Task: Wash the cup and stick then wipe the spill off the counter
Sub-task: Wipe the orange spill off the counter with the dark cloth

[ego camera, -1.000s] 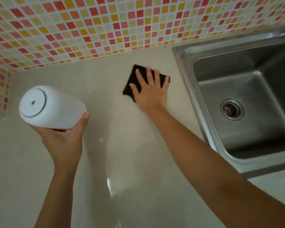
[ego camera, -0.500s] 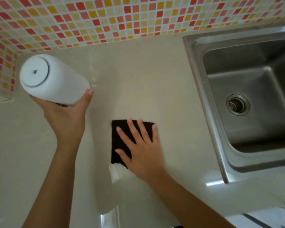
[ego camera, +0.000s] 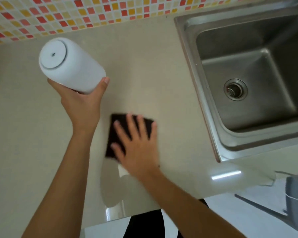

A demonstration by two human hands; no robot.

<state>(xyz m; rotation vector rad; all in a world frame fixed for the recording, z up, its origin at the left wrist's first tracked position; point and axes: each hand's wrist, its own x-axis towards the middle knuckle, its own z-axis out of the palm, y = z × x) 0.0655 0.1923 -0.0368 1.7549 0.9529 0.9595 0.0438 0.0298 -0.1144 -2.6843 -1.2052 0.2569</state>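
I see the right hand (ego camera: 138, 148), fingers spread flat on the black cloth (ego camera: 113, 134) on the table (ego camera: 144, 74); left hand (ego camera: 81, 103) grips the white cup (ego camera: 70, 64), lifted clear to the cloth's far left.

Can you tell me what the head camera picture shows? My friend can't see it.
A right hand presses a dark cloth flat on a beige counter, while the left hand holds up a white cup. A steel sink sits beside.

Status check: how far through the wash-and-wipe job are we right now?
Washing looks finished: the left hand holds the white cup clear of the empty sink. Wiping is in hand: the right hand presses the dark cloth flat on the counter. No stick in view. Left: finishing the wipe.
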